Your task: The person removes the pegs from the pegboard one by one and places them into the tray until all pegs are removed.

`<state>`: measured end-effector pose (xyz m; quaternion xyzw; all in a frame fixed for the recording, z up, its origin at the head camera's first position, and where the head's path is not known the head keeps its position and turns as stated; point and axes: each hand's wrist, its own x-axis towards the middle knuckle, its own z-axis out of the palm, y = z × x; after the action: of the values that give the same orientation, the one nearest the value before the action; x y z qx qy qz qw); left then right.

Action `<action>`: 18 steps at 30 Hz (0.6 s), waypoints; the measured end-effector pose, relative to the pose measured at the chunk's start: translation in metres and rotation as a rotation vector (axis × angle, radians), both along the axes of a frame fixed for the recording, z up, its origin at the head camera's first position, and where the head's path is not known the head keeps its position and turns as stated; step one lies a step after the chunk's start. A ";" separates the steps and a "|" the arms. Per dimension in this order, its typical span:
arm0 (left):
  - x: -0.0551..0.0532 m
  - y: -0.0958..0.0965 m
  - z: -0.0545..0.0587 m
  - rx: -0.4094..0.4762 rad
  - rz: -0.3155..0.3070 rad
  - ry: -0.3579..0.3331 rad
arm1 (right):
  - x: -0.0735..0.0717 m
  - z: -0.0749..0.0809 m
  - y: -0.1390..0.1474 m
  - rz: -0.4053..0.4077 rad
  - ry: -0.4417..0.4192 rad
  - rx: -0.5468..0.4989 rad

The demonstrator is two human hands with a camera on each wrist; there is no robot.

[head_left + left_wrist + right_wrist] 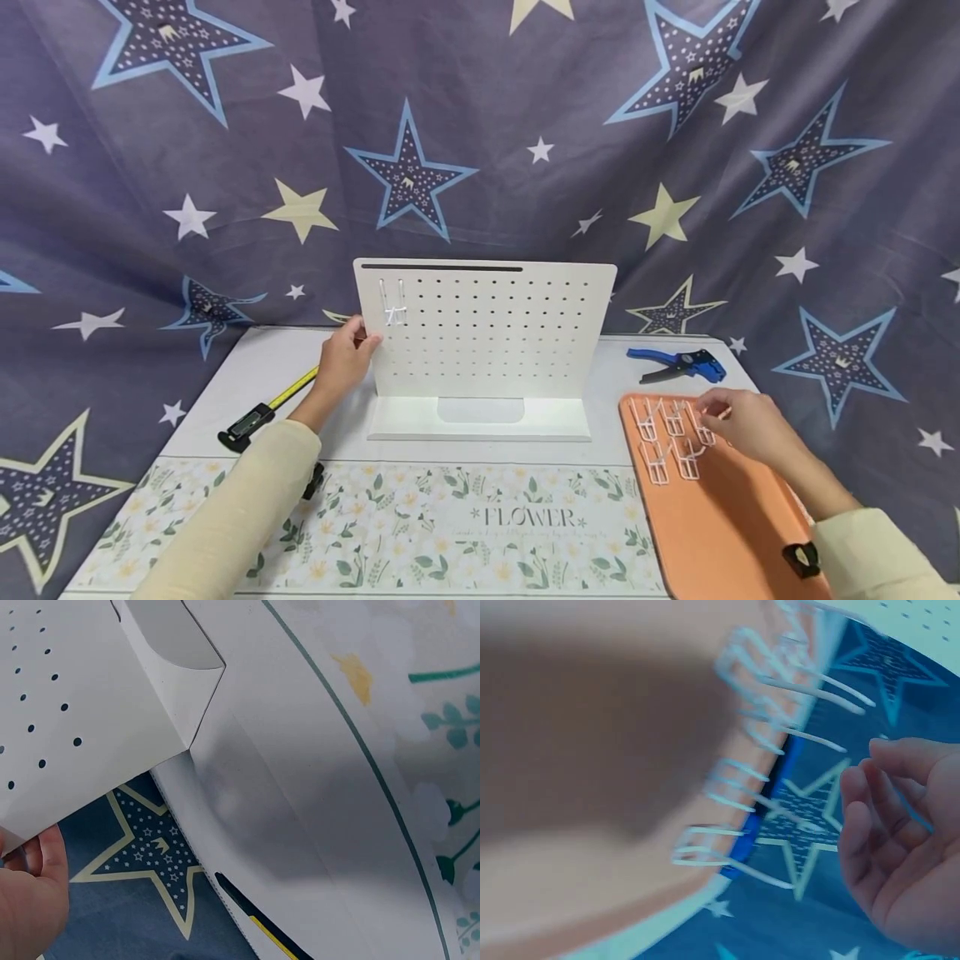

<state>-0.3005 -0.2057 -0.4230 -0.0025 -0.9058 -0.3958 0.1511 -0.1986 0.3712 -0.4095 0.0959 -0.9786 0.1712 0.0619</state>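
A white pegboard (487,333) stands upright on its base, with one white wire hook (394,304) hanging at its upper left. My left hand (345,358) grips the board's left edge, thumb in front and fingers behind. In the left wrist view the same hand (34,892) is partly cut off at the board's edge. Over the far right part of an orange tray (720,525), my right hand (750,425) hovers by several white wire hooks (688,458). The right wrist view shows that hand (907,832) with fingers loosely bent and nothing between them.
Behind the tray lies a blue-handled wire stripper (678,364). A digital caliper (247,423) with a yellow strip lies left of the board, close to my left forearm. The floral mat (465,525) covers the table's front, and a star-printed curtain (480,125) hangs behind.
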 end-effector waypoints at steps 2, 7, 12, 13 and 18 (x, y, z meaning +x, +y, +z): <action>0.000 0.000 0.000 0.001 0.000 0.003 | -0.003 0.009 -0.003 -0.003 0.016 -0.006; 0.000 0.001 0.000 -0.002 0.001 0.007 | -0.012 0.027 -0.018 -0.001 0.050 -0.013; 0.001 0.001 0.000 -0.004 -0.002 0.011 | -0.021 0.038 -0.044 0.022 0.095 -0.035; 0.002 0.001 0.000 -0.005 -0.001 0.012 | -0.022 0.039 -0.051 0.030 0.103 -0.044; 0.002 0.001 0.000 0.000 0.002 0.018 | -0.030 0.044 -0.088 0.068 0.111 -0.078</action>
<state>-0.2985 -0.2049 -0.4231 -0.0052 -0.9045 -0.3954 0.1595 -0.2283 0.2834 -0.3651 0.1361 -0.9624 0.2057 0.1141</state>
